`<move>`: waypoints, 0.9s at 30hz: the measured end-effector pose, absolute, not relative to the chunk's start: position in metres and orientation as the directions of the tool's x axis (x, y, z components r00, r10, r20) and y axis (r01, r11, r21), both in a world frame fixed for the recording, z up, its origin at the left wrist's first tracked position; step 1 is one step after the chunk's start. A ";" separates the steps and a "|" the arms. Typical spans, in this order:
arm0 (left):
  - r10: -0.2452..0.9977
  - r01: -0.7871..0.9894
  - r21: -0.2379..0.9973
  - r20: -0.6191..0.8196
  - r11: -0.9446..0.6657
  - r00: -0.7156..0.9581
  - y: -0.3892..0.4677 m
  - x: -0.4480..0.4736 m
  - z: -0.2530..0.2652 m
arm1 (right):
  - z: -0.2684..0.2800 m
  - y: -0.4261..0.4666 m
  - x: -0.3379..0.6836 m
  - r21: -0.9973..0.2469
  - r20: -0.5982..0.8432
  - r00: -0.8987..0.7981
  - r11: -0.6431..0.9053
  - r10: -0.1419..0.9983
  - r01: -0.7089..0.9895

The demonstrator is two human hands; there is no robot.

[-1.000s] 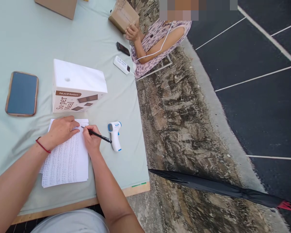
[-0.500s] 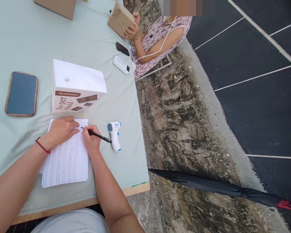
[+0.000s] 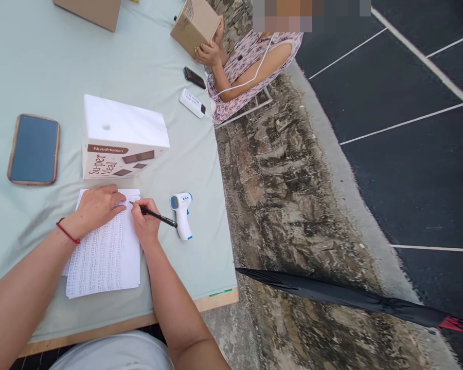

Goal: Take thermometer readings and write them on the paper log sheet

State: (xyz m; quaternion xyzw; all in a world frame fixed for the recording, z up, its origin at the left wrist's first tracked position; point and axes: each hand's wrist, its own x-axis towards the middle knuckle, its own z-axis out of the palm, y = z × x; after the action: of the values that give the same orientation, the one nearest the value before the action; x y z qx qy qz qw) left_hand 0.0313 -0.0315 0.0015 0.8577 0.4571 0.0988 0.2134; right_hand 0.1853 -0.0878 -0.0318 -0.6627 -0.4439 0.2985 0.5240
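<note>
Tablecloth (image 3: 200,164): pale and creased, with rough stony ground (image 3: 273,195) past its edge, on the outer side of the right hand (image 3: 145,218).
Pen (image 3: 162,219): in the right hand, black shaft slanting back past the knuckles, tip just beside the left hand (image 3: 100,203). Likely light and stiff; a pinch near the tip suits it.
Paper (image 3: 100,267): stacked sheets with columns of marks, beneath the left hand. Probably thin, limp and easily creased, best steadied flat.
Left hand: palm down across the stack's upper part, fingers gently bent, clasping nothing visible.
Right hand: resting at the stack's edge, thumb and fingers pinching the pen.
White box (image 3: 125,123): just beyond the left hand.
Thermometer (image 3: 183,221): just outward of the right hand, near the pen's back end.
</note>
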 end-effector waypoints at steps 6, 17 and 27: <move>0.824 0.758 0.443 -0.070 -0.479 0.562 -0.031 0.033 0.006 | -0.030 -0.088 0.186 -0.965 0.054 0.419 -0.061 0.907 0.256; 0.827 0.754 0.450 -0.059 -0.478 0.559 -0.031 0.032 0.006 | -0.031 -0.088 0.185 -0.962 0.065 0.440 -0.060 0.896 0.265; 0.829 0.735 0.471 -0.015 -0.488 0.559 -0.032 0.031 0.001 | -0.031 -0.088 0.186 -0.958 0.071 0.439 -0.062 0.895 0.281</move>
State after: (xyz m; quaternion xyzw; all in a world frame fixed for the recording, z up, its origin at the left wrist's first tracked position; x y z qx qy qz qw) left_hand 0.0309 -0.0317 0.0009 0.8557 0.4570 0.1077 0.2177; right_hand 0.1858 -0.0883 -0.0312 -0.6671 -0.4409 0.2931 0.5241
